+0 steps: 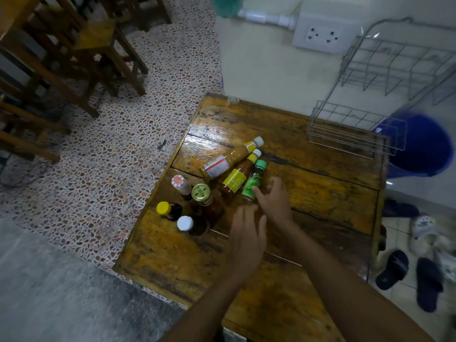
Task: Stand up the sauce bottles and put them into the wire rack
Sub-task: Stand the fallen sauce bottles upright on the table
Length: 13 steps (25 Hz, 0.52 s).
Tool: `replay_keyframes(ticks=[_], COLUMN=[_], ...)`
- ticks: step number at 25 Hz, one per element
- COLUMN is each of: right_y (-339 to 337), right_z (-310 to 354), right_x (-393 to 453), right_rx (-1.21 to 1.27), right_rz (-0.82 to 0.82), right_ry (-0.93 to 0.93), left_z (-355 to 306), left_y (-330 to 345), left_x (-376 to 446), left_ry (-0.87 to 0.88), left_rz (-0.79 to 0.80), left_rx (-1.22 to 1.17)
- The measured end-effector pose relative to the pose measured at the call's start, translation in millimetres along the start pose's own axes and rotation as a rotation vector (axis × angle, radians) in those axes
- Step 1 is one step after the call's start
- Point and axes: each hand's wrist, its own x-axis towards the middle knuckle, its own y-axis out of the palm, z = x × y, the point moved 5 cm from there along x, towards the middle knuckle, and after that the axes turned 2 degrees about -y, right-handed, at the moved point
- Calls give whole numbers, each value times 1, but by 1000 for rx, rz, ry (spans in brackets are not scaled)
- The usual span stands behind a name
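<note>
Three bottles lie on their sides on the wooden table (320, 201): a mustard-coloured bottle (229, 159), a red sauce bottle with a yellow label (238, 176) and a small green bottle (254, 181). Several bottles stand upright to their left, among them a gold-lidded jar (201, 193), a yellow-capped bottle (164, 208) and a white-capped bottle (185, 223). My right hand (274, 201) reaches with spread fingers to the base of the green bottle, fingertips at it. My left hand (246, 240) hovers open just behind, holding nothing. The empty wire rack (357, 134) stands at the table's far right corner.
A wall with a white socket (323, 35) rises behind the table. A blue bucket (424, 144) sits on the floor right of the rack. Sandals (429, 282) lie on the floor at the right. Wooden chairs (74, 50) stand at the far left.
</note>
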Motion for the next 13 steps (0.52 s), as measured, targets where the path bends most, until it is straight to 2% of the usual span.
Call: replay_keyframes(ticks=[2,5,7,9,13], right_y=[5,14,14,10,2], right_z=[-5,-6,-7,-6,7], right_x=[18,34,41,39,14], right_rx=[-30,-55,12,76,186], right_rz=[57,68,87,114,172], right_ry=[-20,-71,-28,-2,-158], left_z=[-18,-8,3,9,2], left_y=[7,25,32,29,18], left_x=[52,96,97,91,59], left_ry=[-24,-175,-219,-220,-262], left_rz=[-39,42,39,-30,-85], left_rx=[49,63,21,-85,-247])
